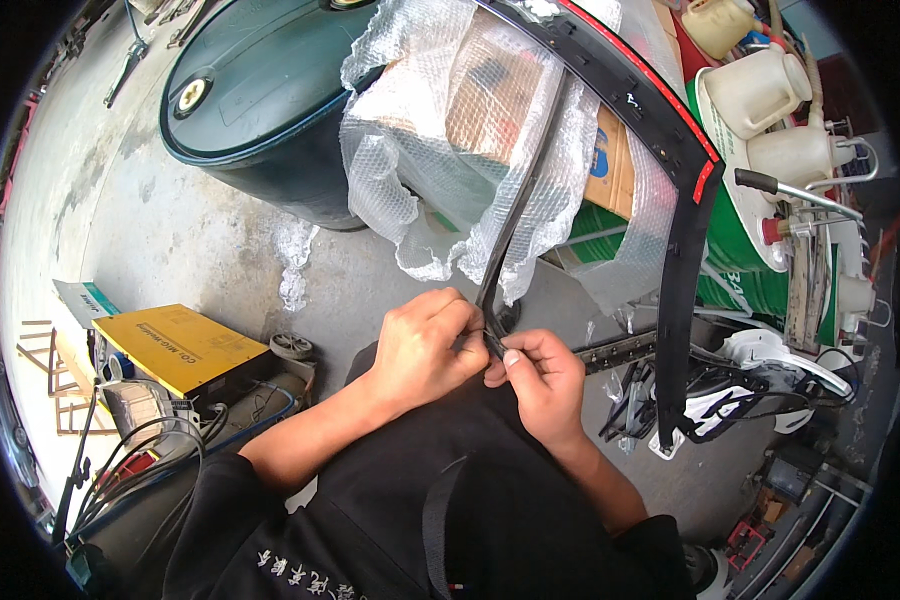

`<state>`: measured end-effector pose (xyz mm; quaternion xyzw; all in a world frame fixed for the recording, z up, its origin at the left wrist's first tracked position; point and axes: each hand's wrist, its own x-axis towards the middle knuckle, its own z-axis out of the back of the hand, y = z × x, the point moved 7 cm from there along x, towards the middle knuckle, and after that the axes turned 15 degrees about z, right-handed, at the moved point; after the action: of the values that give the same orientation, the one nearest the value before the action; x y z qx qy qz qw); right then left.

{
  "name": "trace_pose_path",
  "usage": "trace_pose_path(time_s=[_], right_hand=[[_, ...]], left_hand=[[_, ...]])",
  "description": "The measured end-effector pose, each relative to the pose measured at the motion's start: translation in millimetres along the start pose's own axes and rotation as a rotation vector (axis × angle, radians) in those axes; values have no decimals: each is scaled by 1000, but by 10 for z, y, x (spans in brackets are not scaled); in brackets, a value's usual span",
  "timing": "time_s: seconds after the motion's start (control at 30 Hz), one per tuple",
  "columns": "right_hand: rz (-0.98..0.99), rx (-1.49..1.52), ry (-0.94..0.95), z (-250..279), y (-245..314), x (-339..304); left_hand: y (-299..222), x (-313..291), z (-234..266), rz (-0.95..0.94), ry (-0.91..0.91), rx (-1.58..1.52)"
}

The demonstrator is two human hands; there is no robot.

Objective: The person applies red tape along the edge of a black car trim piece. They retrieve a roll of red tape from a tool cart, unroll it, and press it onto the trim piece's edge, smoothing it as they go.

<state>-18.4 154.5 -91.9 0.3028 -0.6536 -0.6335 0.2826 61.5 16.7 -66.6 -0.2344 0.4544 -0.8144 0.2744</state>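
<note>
Mid-frame, the left hand (425,340) and right hand (548,385) tightly pinch the strip (518,205), apparently working its lower end; the next move likely needs steady grip.

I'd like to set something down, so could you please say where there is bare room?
Bare floor lies between drum and yellow machine, left of the white scrap. Bubble wrap and the strip crowd the middle; trim and canisters the right.

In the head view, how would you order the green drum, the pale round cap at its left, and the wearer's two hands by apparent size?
1. Green drum
2. Left hand and right hand, pinching the black strip: too alike to rank
3. Pale round cap
</note>
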Motion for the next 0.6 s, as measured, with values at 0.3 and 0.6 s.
trace_pose_path(time_s=[0.3, 0.6], right_hand=[[-27, 24, -38, 22, -47, -11], [157, -279, 24, -30, 37, -28]], left_hand=[[20, 15, -5, 83, 173, -46], [-82, -31, 49, 112, 156, 119]])
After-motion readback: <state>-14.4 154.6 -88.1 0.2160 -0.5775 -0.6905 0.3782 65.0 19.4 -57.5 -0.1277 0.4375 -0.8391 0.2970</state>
